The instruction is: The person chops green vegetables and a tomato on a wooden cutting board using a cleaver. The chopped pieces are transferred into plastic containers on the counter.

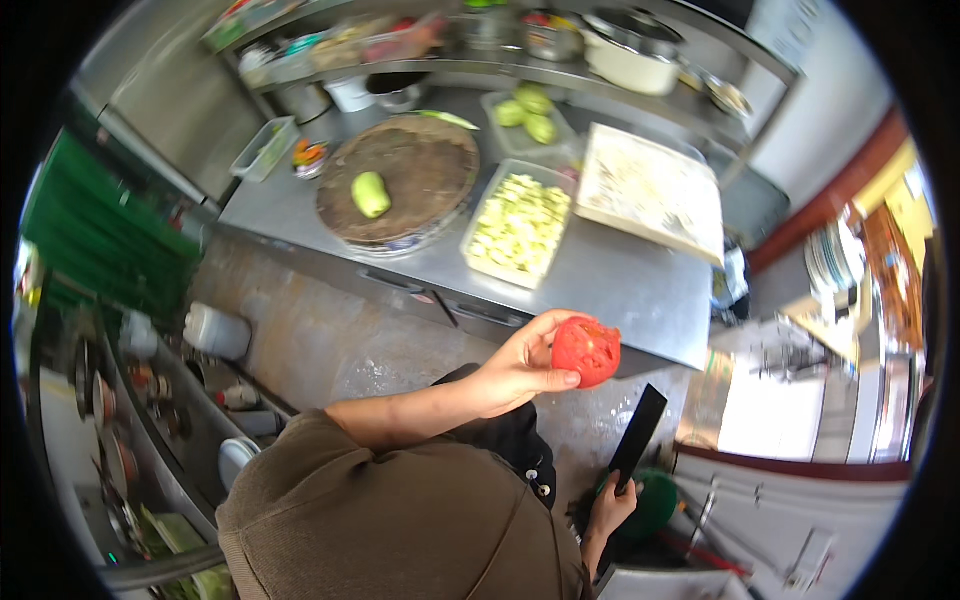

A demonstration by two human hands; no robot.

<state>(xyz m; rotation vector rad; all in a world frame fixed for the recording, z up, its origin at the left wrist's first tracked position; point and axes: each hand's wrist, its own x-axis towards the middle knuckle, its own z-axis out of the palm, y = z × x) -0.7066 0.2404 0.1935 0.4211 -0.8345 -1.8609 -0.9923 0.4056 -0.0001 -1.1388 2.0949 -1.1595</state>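
My left hand (517, 371) grips a red tomato (586, 352) in front of the counter's edge; the tomato's torn or cut side is turned to the right. Lower right, my right hand (613, 506) holds a dark, broad-bladed knife (639, 435) by its handle, blade pointing up and away. On the steel counter (600, 289) stands a clear plastic tub (480, 264) full of pale green diced vegetable. To its left, a pale green squash (370, 195) lies on a round wooden chopping block (431, 169).
Behind the tub are a container of whole green squashes (538, 127) and a shallow, floury-looking tray (652, 195). A shelf with a white pot (630, 67) runs above the counter. A green bin (654, 504) stands below my right hand, and a white jerrycan (217, 331) on the left floor.
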